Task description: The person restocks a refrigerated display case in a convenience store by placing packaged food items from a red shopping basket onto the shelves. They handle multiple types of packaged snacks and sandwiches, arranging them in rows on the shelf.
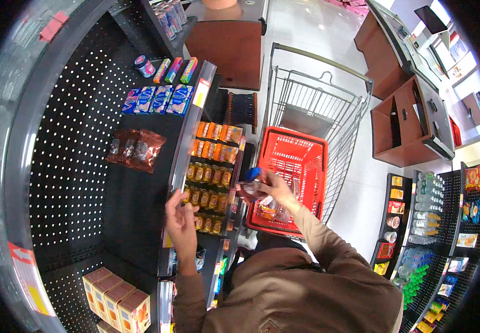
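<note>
My right hand [281, 190] grips a blurred brown packet [251, 191] over the near left side of a red plastic shopping basket [325, 183]. Something blue and rounded [255, 173] shows at the packet's far end; whether it is a separate item I cannot tell. Several wrapped goods [268, 211] lie in the basket, partly hidden by my arm. My left hand [181, 218], holding nothing, is raised by the shelf's front edge with its fingers apart. Beside it on the lower rack stand rows of small yellow-brown packs [207, 197]. Brown foil packets [136, 150] lie on the upper black shelf [138, 208].
The basket sits within a metal shopping cart [323, 75]. Blue packs [158, 100] and chewing-gum packs [174, 70] occupy the shelf's far end. Cream boxes [117, 297] stand at lower left. Brown counters [406, 120] and a bottle rack [425, 216] are on the right.
</note>
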### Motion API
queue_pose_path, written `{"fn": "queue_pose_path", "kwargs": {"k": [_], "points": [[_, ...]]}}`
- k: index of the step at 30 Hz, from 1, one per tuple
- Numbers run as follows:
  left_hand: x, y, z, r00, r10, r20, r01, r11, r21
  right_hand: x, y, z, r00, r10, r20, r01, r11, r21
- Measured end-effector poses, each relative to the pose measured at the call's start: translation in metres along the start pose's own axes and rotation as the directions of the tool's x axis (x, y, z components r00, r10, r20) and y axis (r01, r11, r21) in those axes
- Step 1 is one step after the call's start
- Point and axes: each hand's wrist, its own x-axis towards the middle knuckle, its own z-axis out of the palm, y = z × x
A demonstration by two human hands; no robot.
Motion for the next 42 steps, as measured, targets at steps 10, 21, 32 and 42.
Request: {"fn": "queue_pose_path", "kwargs": {"k": [10,21,32,42], "points": [[0.016,-0.014,-0.022,0.987,0.091,-0.135,-0.076,0.991,0.111,0.026,0.165,-0.151,0.763,0.262,-0.59,-0.328,0.945,-0.004],[0.059,-0.018,-0.044,0.941,0.074,-0.33,-0.077,0.997,0.004,0.076,0.077,-0.111,0.934,-0.118,-0.338,0.109,0.993,-0.044],[0.088,-0.033,-0.047,0.952,-0.055,-0.3,-0.053,0.938,-0.342,0.09,-0.197,0.182,0.653,-0.692,0.307,0.757,0.602,-0.253],[0.091,-0.035,-0.05,0.95,-0.12,-0.289,0.005,0.929,-0.371,0.146,-0.174,0.238,0.726,-0.613,0.313,0.651,0.465,-0.6]]}}
